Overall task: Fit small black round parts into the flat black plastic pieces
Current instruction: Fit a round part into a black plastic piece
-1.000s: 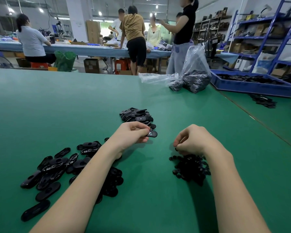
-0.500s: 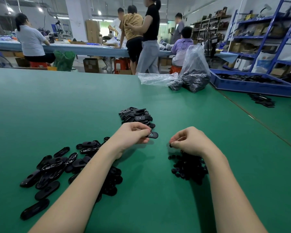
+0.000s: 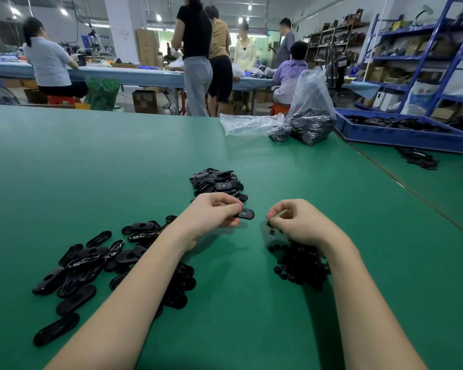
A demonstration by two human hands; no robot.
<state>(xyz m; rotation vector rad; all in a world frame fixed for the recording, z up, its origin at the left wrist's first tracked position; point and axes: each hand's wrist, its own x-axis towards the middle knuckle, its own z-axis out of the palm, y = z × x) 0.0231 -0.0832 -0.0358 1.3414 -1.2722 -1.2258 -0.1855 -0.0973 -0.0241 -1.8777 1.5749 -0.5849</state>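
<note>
- Left hand (image 3: 216, 212): fingers curled, pinching one flat black oval piece (image 3: 245, 214) above the green table (image 3: 91, 161); the piece's free end points right and shows a round recess.
- Right hand (image 3: 298, 221): fingers curled over the heap of small round parts (image 3: 300, 265) at near right; whether it holds one cannot be told.
- Three heaps of black parts: loose ovals (image 3: 83, 265) at near left, stacked ovals (image 3: 218, 181) just beyond the hands, and the round parts.
- Two clear bags (image 3: 312, 113) at far right.
</note>
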